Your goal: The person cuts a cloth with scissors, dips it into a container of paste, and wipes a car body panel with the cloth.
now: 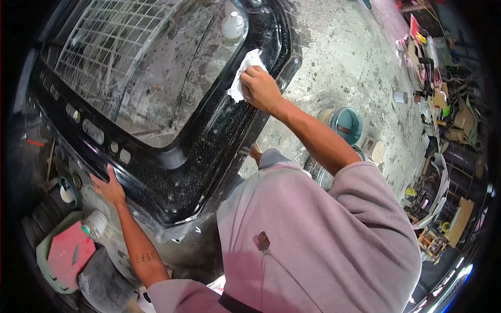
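Note:
A large black vehicle panel (pixel 209 138) with a wide window opening lies in front of me, its surface speckled with droplets or specks. My right hand (pixel 259 87) presses a crumpled white cloth (pixel 245 73) onto the panel's right side, with the fingers closed over it. At the near left edge of the panel, my left hand (pixel 110 187) touches the rim. Its visible fingers are spread apart, and nothing is held in it.
A wire rack (pixel 112 39) and a white bottle (pixel 233 25) show through the opening. Right of me stand a teal-rimmed bucket (pixel 348 125) and a can (pixel 400 97). Clutter lines the right side. A jar (pixel 95 224) and a red-and-green piece (pixel 68 253) sit lower left.

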Motion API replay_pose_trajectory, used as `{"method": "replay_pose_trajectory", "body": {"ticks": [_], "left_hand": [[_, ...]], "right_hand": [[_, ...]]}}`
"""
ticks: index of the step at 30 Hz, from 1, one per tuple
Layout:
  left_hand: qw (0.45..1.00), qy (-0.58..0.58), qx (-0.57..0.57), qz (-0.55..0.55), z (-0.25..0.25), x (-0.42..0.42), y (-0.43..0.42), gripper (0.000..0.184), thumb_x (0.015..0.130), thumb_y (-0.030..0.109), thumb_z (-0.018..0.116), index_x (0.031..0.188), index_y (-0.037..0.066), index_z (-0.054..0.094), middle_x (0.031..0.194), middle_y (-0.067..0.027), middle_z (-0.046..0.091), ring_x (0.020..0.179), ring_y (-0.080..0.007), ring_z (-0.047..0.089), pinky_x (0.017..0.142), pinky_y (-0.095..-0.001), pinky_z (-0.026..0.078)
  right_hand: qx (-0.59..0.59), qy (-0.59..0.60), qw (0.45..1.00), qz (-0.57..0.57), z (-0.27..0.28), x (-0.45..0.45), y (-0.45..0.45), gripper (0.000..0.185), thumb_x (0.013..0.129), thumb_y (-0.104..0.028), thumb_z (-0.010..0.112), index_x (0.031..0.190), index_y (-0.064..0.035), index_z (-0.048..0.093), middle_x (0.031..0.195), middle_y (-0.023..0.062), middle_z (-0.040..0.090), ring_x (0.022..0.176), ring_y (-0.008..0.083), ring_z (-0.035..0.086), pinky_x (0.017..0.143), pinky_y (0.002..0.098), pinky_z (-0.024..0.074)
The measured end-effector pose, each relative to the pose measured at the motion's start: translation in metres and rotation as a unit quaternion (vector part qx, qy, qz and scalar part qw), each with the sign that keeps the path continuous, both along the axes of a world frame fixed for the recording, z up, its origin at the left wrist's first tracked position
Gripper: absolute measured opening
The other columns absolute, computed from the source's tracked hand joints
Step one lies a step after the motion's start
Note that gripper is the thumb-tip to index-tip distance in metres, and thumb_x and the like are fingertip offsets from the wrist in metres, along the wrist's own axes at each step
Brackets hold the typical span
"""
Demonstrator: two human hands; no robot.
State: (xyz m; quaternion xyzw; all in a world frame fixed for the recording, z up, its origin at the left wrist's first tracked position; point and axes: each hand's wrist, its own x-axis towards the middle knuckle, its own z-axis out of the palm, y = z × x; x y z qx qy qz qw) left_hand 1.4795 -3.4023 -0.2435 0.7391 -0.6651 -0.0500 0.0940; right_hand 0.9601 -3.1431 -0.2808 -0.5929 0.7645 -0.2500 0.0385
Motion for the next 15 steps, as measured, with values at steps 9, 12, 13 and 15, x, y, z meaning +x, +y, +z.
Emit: {"method": "replay_pose_trajectory", "body": {"ticks": [9,12,13,15], "left_hand": [[1.0,0.002,-0.005,0.011,0.001,-0.004,0.002,0.102,0.083,0.074,0.06,0.161,0.021,0.022,0.16,-0.0221,0.026,0.142,-0.0407,0.037,0.112,-0.0499,0.036],[0.999,-0.003,0.008,0.031,0.005,-0.008,0.004,0.103,0.082,0.076,0.059,0.161,0.022,0.022,0.161,-0.0212,0.026,0.143,-0.0402,0.037,0.112,-0.0516,0.036],[0.999,-0.005,0.013,0.033,0.004,-0.007,0.004,0.103,0.082,0.077,0.059,0.161,0.022,0.022,0.161,-0.0211,0.026,0.143,-0.0403,0.036,0.112,-0.0519,0.036],[0.999,0.007,0.02,0.028,0.01,-0.011,0.004,0.104,0.081,0.078,0.059,0.161,0.022,0.022,0.161,-0.0209,0.026,0.143,-0.0403,0.037,0.112,-0.052,0.036]], "right_hand": [[-0.01,-0.07,0.997,0.034,-0.021,0.101,0.01,0.009,0.074,-0.004,0.065,0.081,-0.0061,0.06,0.087,0.0129,0.057,0.096,0.0325,0.058,0.091,0.0421,0.0484],[0.005,-0.088,0.973,0.213,-0.002,0.21,0.01,0.009,0.076,-0.011,0.065,0.084,-0.0083,0.063,0.094,0.0084,0.06,0.099,0.0296,0.059,0.092,0.039,0.0496],[0.024,-0.089,0.96,0.263,0.008,0.225,0.007,0.009,0.076,-0.011,0.065,0.084,-0.0081,0.064,0.095,0.0086,0.061,0.098,0.0294,0.059,0.092,0.0391,0.0498],[0.056,-0.124,0.953,0.27,-0.002,0.199,0.008,0.01,0.078,-0.012,0.063,0.087,-0.0074,0.065,0.093,0.009,0.062,0.097,0.0281,0.06,0.089,0.0382,0.0505]]}}
